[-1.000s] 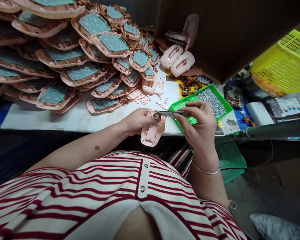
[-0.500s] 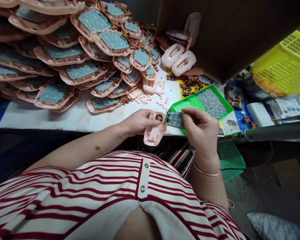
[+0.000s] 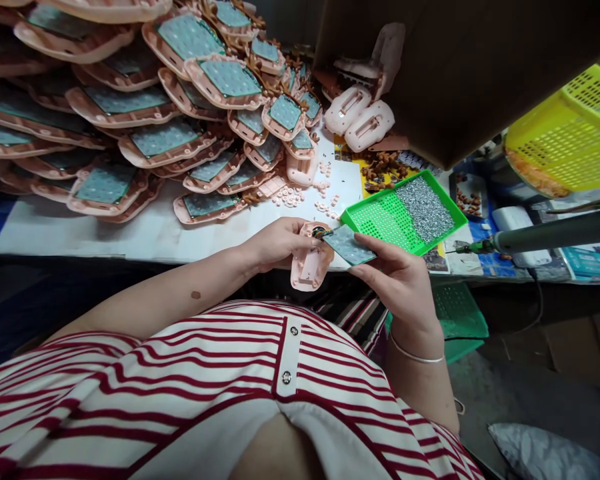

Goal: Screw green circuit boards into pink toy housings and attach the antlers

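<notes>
My left hand (image 3: 280, 245) grips a small pink plastic shell (image 3: 310, 267) over the table's front edge, its hollow inside facing up. A round dark part and some thin wires show at the shell's upper end, partly under my thumb. Between the thumb and fingers of my right hand (image 3: 397, 270) is a green circuit board (image 3: 351, 245), held by its right-hand edge. The board is tilted, and its left corner meets the wires beside the shell.
Pink shells with green boards (image 3: 190, 140) are stacked high on the left. A green tray (image 3: 403, 213) of small metal screws lies behind my right hand. An electric screwdriver (image 3: 545, 233) and a yellow basket (image 3: 570, 133) are at the right; small pink rings (image 3: 287, 195) lie mid-table.
My right hand has turned the circuit board, so its lighter face now shows and it slants down to the right. The shell stays in my left hand. The screwdriver at the right has shifted slightly.
</notes>
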Motion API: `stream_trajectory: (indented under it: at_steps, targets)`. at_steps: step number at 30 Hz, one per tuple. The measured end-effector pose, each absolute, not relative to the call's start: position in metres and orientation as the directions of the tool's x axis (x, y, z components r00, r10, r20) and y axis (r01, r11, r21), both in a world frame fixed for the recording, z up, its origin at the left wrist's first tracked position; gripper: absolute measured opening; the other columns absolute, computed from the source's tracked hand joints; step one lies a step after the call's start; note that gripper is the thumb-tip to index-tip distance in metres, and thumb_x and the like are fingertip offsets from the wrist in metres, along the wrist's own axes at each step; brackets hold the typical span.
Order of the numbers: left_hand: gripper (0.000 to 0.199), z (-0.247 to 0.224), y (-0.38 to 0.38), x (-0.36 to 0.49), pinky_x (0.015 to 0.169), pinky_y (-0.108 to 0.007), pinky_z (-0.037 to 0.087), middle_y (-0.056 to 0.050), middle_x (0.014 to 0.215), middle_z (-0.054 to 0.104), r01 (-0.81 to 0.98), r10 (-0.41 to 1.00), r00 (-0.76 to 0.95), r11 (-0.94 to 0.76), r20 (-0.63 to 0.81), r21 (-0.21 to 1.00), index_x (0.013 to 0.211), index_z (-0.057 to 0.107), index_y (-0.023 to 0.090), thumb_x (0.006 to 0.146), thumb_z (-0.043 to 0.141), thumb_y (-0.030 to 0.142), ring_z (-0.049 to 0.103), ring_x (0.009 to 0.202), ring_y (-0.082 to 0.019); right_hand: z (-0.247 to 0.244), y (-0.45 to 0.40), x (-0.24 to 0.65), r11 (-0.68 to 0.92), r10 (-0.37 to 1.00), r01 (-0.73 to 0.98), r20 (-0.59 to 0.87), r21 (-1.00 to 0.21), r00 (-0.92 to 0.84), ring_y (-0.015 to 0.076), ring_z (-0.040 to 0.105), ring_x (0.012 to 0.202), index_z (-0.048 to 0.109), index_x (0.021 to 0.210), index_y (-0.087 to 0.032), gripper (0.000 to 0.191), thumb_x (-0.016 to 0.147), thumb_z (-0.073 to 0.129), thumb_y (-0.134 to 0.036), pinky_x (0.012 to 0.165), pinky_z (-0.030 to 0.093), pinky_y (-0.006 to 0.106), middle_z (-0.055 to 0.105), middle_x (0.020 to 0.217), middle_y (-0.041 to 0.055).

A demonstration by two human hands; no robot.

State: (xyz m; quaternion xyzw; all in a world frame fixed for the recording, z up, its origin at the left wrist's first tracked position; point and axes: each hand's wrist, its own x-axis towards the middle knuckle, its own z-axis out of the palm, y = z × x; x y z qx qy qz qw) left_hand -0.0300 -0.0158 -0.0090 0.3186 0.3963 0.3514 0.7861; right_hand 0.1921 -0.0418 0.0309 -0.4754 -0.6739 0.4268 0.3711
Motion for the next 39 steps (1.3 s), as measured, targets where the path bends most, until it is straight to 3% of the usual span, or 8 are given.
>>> stream_trajectory:
  at_steps: [3, 5, 10, 13, 19, 25, 31, 39]
  targets:
    - [0.021, -0.010, -0.018, -0.029, 0.061, -0.026, 0.047, -0.003, 0.070, 0.068, -0.272, 0.802, 0.448, 0.543, -0.395, 0.795, 0.086, 0.069, 0.010, 0.067, 0.075, 0.017, 0.062, 0.058, -0.014, 0.028, -0.041, 0.188, 0.445, 0.894, 0.554, 0.384, -0.703, -0.231, 0.0134, 0.066, 0.063, 0.079, 0.105, -0.020, 0.030, 0.085, 0.073, -0.042, 0.063, 0.053, 0.028, 0.078, 0.080, 0.0046]
    - [0.022, -0.008, -0.018, -0.029, 0.062, -0.026, 0.048, -0.004, 0.073, 0.069, -0.279, 0.799, 0.463, 0.544, -0.385, 0.792, 0.088, 0.069, 0.010, 0.068, 0.075, 0.018, 0.063, 0.060, -0.014, 0.024, -0.042, 0.183, 0.575, 0.795, 0.615, 0.546, -0.540, -0.265, 0.0135, 0.065, 0.062, 0.079, 0.103, -0.018, 0.029, 0.088, 0.070, -0.042, 0.061, 0.051, 0.027, 0.075, 0.074, 0.0050]
    - [0.021, -0.004, -0.018, -0.032, 0.066, -0.026, 0.049, -0.005, 0.076, 0.071, -0.354, 0.798, 0.491, 0.549, -0.349, 0.757, 0.086, 0.069, 0.010, 0.068, 0.075, 0.018, 0.065, 0.065, -0.015, 0.012, -0.045, 0.176, 0.702, 0.628, 0.651, 0.682, -0.288, -0.375, 0.0147, 0.067, 0.066, 0.075, 0.111, -0.017, 0.026, 0.092, 0.066, -0.033, 0.063, 0.052, 0.027, 0.075, 0.075, 0.0054]
    - [0.019, -0.005, -0.017, -0.033, 0.064, -0.025, 0.048, -0.003, 0.073, 0.069, -0.350, 0.810, 0.476, 0.532, -0.343, 0.771, 0.084, 0.069, 0.010, 0.068, 0.075, 0.017, 0.063, 0.062, -0.014, 0.009, -0.045, 0.177, 0.686, 0.638, 0.675, 0.671, -0.272, -0.379, 0.0159, 0.071, 0.073, 0.072, 0.117, -0.019, 0.026, 0.093, 0.063, -0.022, 0.068, 0.055, 0.028, 0.077, 0.082, 0.0057]
    - [0.022, -0.006, -0.017, -0.034, 0.072, -0.027, 0.050, -0.004, 0.078, 0.070, -0.336, 0.814, 0.487, 0.508, -0.316, 0.793, 0.085, 0.072, 0.011, 0.063, 0.073, 0.009, 0.064, 0.069, -0.015, 0.009, -0.044, 0.181, 0.655, 0.687, 0.702, 0.608, -0.281, -0.398, 0.0141, 0.066, 0.070, 0.073, 0.118, -0.025, 0.028, 0.091, 0.064, -0.024, 0.063, 0.055, 0.026, 0.071, 0.082, 0.0044]
    - [0.016, -0.007, -0.016, -0.034, 0.070, -0.028, 0.052, -0.004, 0.071, 0.069, -0.339, 0.821, 0.429, 0.532, -0.376, 0.776, 0.078, 0.069, 0.011, 0.064, 0.076, 0.014, 0.065, 0.066, -0.016, 0.003, -0.052, 0.174, 0.727, 0.582, 0.665, 0.666, -0.169, -0.467, 0.0203, 0.069, 0.097, 0.070, 0.123, -0.028, 0.036, 0.089, 0.065, -0.018, 0.078, 0.061, 0.033, 0.070, 0.115, 0.0113]
    - [0.019, -0.008, -0.016, -0.035, 0.064, -0.026, 0.051, -0.005, 0.073, 0.070, -0.338, 0.832, 0.411, 0.519, -0.374, 0.785, 0.079, 0.071, 0.009, 0.064, 0.078, 0.019, 0.064, 0.063, -0.015, -0.009, -0.057, 0.163, 0.822, 0.422, 0.570, 0.670, 0.002, -0.611, 0.0203, 0.071, 0.100, 0.070, 0.119, -0.020, 0.029, 0.091, 0.062, -0.017, 0.082, 0.062, 0.032, 0.075, 0.108, 0.0124]
    - [0.026, -0.005, -0.017, -0.036, 0.072, -0.026, 0.053, -0.007, 0.083, 0.074, -0.391, 0.842, 0.433, 0.497, -0.321, 0.775, 0.089, 0.072, 0.011, 0.064, 0.079, 0.017, 0.068, 0.074, -0.016, -0.016, -0.055, 0.160, 0.823, 0.431, 0.568, 0.667, -0.014, -0.608, 0.0210, 0.071, 0.102, 0.070, 0.121, -0.020, 0.032, 0.090, 0.066, -0.019, 0.085, 0.062, 0.034, 0.074, 0.108, 0.0126]
